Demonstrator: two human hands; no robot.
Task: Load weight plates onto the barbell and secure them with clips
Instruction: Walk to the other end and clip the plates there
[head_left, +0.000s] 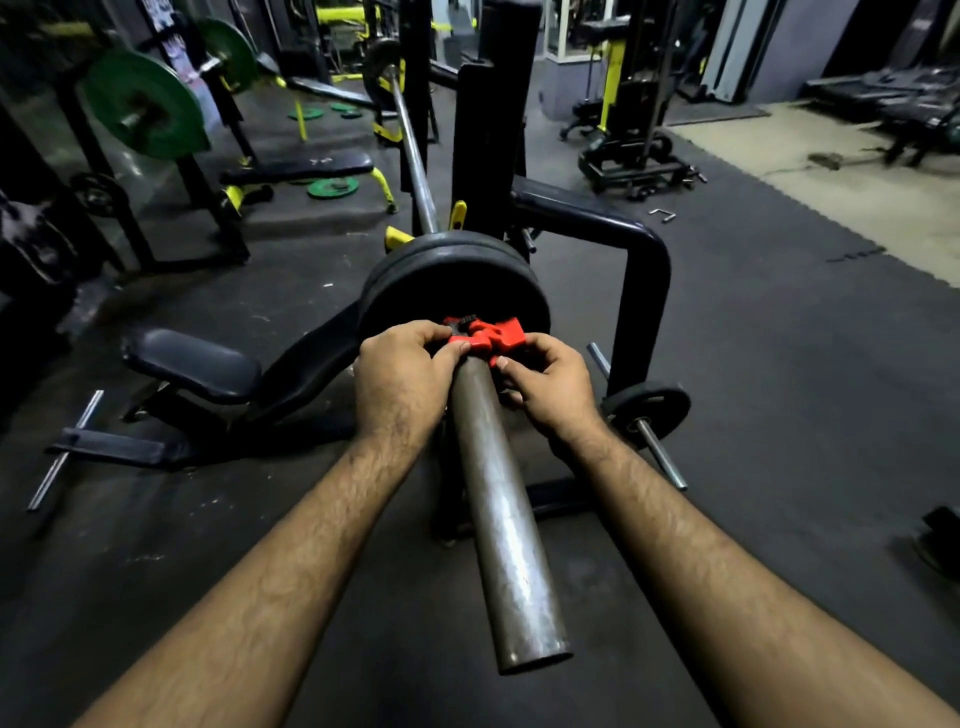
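Note:
The barbell's steel sleeve (511, 551) points straight at me, its thin shaft running away over the rack. Two black weight plates (447, 280) sit side by side on the sleeve. A red clip (485, 335) with a black part is around the sleeve, right against the near plate. My left hand (400, 379) pinches the clip's left side with fingers and thumb. My right hand (550, 387) grips the clip's right side from below. The lower half of the clip is hidden by my fingers.
A black bench seat (192, 366) lies to the left below the bar. The black rack frame (639, 291) stands to the right, with a small black plate (652, 410) on its storage peg. Green plates (143, 104) hang on another bar at the back left.

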